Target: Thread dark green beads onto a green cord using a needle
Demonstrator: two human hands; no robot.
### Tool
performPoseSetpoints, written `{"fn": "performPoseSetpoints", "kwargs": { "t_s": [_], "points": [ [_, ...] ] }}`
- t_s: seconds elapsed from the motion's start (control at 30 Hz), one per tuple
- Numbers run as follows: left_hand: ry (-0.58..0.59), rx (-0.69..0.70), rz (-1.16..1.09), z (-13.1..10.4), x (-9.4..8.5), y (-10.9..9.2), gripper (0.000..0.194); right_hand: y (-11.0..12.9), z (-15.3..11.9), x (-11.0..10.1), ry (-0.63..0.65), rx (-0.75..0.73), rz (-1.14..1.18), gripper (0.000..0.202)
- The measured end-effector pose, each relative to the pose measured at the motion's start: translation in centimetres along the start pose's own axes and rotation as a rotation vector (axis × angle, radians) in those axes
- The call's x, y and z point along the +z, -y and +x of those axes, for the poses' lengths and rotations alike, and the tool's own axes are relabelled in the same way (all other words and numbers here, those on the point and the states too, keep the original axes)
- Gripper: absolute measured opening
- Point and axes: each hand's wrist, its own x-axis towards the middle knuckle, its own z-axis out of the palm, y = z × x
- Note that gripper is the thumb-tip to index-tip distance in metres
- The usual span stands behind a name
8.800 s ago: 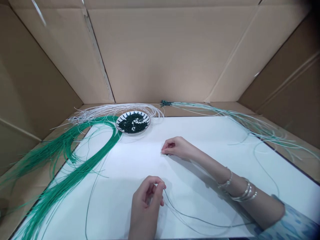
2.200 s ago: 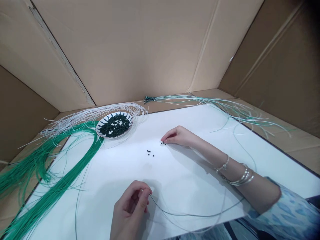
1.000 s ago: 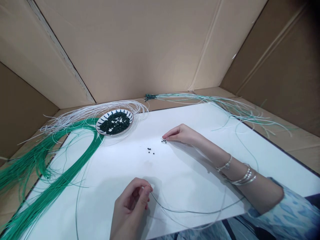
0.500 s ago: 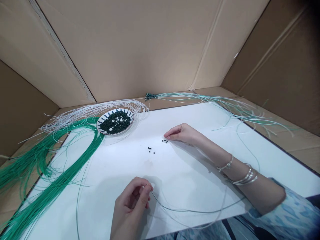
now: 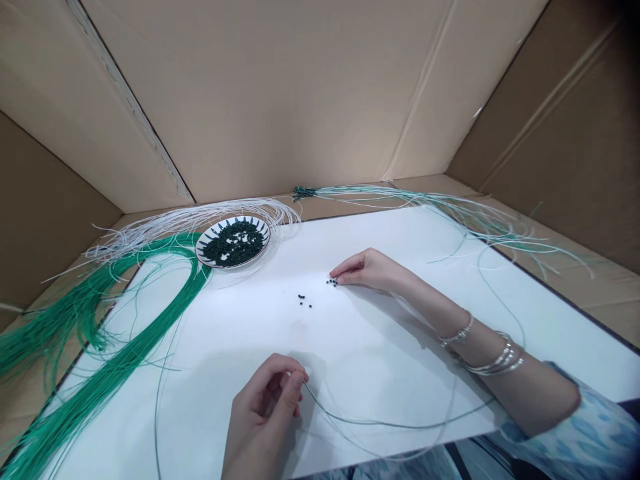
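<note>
My left hand (image 5: pixel 273 403) is closed at the near edge of the white board (image 5: pixel 240 333), with a thin dark green cord (image 5: pixel 370 423) pinched between thumb and forefinger. From there the cord curves away to the right along the board. Farther out, my right hand (image 5: pixel 367 269) has its thumb and fingertips pressed together, right at a small cluster of dark beads (image 5: pixel 332 283). Whether a bead is between those fingertips is too small to tell. A second group of several loose dark beads (image 5: pixel 301 297) lies just left of it, apart from both hands.
A patterned dish (image 5: pixel 267 248) of dark green beads stands at the back left. Beside it lie a white cord bundle (image 5: pixel 150 230) and a long green cord bundle (image 5: pixel 130 353). Another bundle of green and white cords (image 5: pixel 415 195) stretches along the back right. Cardboard walls (image 5: pixel 300 93) surround the board.
My right hand's fingertips have come down slightly onto the bead cluster. The left hand keeps its pinch on the cord. The whole view has shifted a little.
</note>
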Motion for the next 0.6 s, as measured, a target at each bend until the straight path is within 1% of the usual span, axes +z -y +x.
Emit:
{"fn": "performPoseSetpoints", "kwargs": {
  "t_s": [0.2,0.47,0.6],
  "points": [
    [0.004,-0.004,0.016,0.1,-0.1,0.1,0.03,-0.1,0.2,-0.2,-0.012,0.026,0.068,0.009],
    [0.011,-0.028,-0.005,0.2,-0.1,0.3,0.031,0.9,-0.2,-1.0,-0.054,0.047,0.296,0.01],
    [0.004,-0.029,-0.025,0.2,-0.1,0.5,0.03,0.9,-0.1,-1.0,-0.07,0.059,0.376,0.013]
  ]
}}
